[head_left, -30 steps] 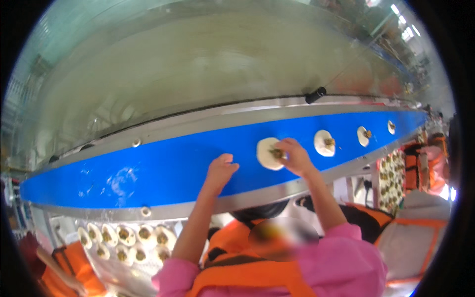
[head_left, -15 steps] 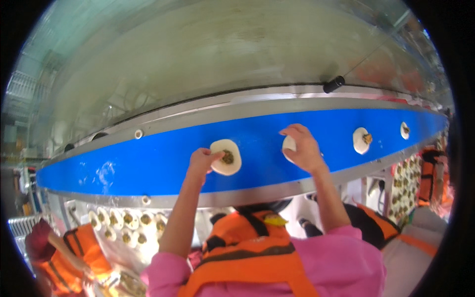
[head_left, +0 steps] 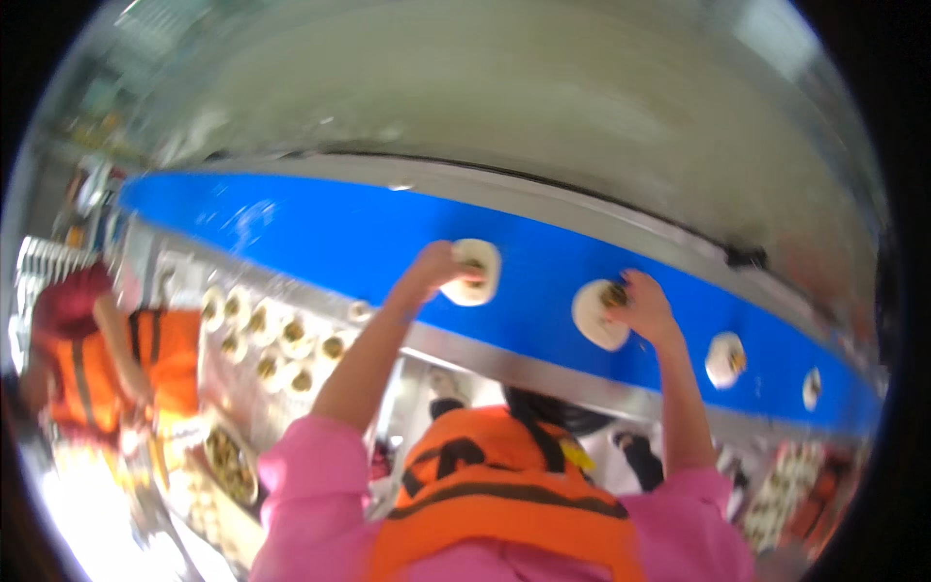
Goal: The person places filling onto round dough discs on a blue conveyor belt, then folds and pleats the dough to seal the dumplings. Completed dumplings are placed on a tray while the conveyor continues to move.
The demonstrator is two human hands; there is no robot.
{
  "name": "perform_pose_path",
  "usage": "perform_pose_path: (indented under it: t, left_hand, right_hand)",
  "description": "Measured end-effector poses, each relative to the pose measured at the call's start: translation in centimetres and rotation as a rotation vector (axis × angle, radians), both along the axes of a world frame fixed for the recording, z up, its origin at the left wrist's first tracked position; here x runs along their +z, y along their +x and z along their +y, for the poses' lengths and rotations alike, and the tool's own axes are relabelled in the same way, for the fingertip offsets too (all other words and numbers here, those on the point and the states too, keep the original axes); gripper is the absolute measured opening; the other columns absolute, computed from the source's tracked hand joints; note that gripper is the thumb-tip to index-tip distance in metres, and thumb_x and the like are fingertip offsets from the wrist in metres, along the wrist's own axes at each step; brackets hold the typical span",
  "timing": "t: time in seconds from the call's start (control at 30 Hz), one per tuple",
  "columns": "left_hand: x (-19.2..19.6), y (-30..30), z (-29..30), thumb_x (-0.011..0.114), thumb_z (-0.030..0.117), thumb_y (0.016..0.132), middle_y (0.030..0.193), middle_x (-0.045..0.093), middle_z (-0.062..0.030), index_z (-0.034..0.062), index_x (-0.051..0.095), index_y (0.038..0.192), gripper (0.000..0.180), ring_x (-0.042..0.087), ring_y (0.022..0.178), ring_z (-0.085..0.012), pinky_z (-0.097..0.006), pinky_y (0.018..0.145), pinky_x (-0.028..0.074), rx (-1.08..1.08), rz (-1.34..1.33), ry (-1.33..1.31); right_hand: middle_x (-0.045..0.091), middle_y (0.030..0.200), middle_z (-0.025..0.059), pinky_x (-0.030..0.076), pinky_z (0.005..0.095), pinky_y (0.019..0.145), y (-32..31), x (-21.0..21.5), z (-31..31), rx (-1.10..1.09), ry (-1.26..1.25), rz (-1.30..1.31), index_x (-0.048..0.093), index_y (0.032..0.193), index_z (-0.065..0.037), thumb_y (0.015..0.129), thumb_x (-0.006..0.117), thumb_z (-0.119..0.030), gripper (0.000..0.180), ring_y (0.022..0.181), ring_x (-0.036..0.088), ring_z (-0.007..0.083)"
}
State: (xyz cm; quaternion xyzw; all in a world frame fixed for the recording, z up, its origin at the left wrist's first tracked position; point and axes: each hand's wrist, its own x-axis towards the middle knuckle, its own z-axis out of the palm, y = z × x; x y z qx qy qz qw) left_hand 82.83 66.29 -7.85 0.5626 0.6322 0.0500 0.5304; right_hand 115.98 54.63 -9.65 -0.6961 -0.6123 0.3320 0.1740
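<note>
My left hand point(head_left: 438, 271) reaches over the left edge of a pale dough wrapper point(head_left: 483, 293) on the blue conveyor belt point(head_left: 330, 233). Its fingers are closed at that edge, the tips against the dark filling in the middle. To the right, my right hand point(head_left: 646, 308) is at a second wrapper point(head_left: 593, 325). Thumb and fingertips close around the brownish-green filling point(head_left: 613, 294) near that wrapper's upper right. Both hands are slightly blurred.
Farther right on the belt lie two more filled wrappers point(head_left: 723, 361) point(head_left: 812, 389). Several filled wrappers point(head_left: 295, 336) sit on a table at the left, near a bowl of filling point(head_left: 231, 464). A person in an orange apron point(head_left: 175, 359) works there. A metal rail point(head_left: 524, 365) edges the belt.
The view has tilted, and the belt now slopes down to the right. My right hand has shifted to the right side of its wrapper, uncovering it. The left hand stays at its wrapper.
</note>
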Motion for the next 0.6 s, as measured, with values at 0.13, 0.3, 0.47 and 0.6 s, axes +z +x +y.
perform_pose_path:
  t: [0.13, 0.3, 0.47, 0.6]
  left_hand:
    - [4.1, 2.9, -2.4, 0.075, 0.031, 0.047, 0.089, 0.058, -0.0136, 0.0073, 0.061, 0.093, 0.054, 0.057, 0.082, -0.0283, -0.036, 0.073, 0.047, -0.272, 0.554, 0.447]
    - [9.2, 6.6, -6.2, 0.070, 0.022, 0.056, 0.085, 0.059, -0.0140, 0.0104, 0.053, 0.100, 0.048, 0.058, 0.081, -0.0292, -0.037, 0.067, 0.048, -0.096, 0.374, 0.338]
    - [11.5, -4.7, -7.3, 0.074, 0.022, 0.055, 0.093, 0.058, -0.0186, 0.0037, 0.044, 0.111, 0.066, 0.058, 0.087, -0.0283, -0.037, 0.074, 0.048, 0.257, 0.041, 0.478]
    - [14.0, -20.0, -9.3, 0.075, 0.012, 0.054, 0.099, 0.057, -0.0175, -0.0028, 0.044, 0.113, 0.069, 0.057, 0.090, -0.0245, -0.031, 0.084, 0.045, 0.518, -0.379, 0.575]
  right_hand:
    - [0.051, 0.072, 0.0051, 0.041, 0.0283, 0.061, 1.0, -0.2, 2.4, 0.009, -0.328, 0.733, 0.045, 0.077, -0.002, 0.062, 0.072, -0.016, 0.034, 0.070, 0.049, 0.0109]
    - [0.040, 0.065, 0.0058, 0.032, 0.0335, 0.051, 3.1, 3.0, 3.6, 0.117, -0.117, 0.244, 0.038, 0.064, -0.004, 0.076, 0.058, -0.026, 0.033, 0.059, 0.038, 0.0133]
    - [0.042, 0.064, 0.0063, 0.036, 0.0324, 0.055, -2.6, 4.4, 6.0, 0.288, 0.047, 0.151, 0.041, 0.065, -0.001, 0.073, 0.059, -0.021, 0.028, 0.060, 0.042, 0.0158]
    - [0.045, 0.071, 0.0059, 0.040, 0.0316, 0.060, -7.6, 6.1, 8.0, 0.149, -0.206, 0.235, 0.045, 0.074, -0.001, 0.067, 0.063, -0.020, 0.027, 0.068, 0.047, 0.0161]
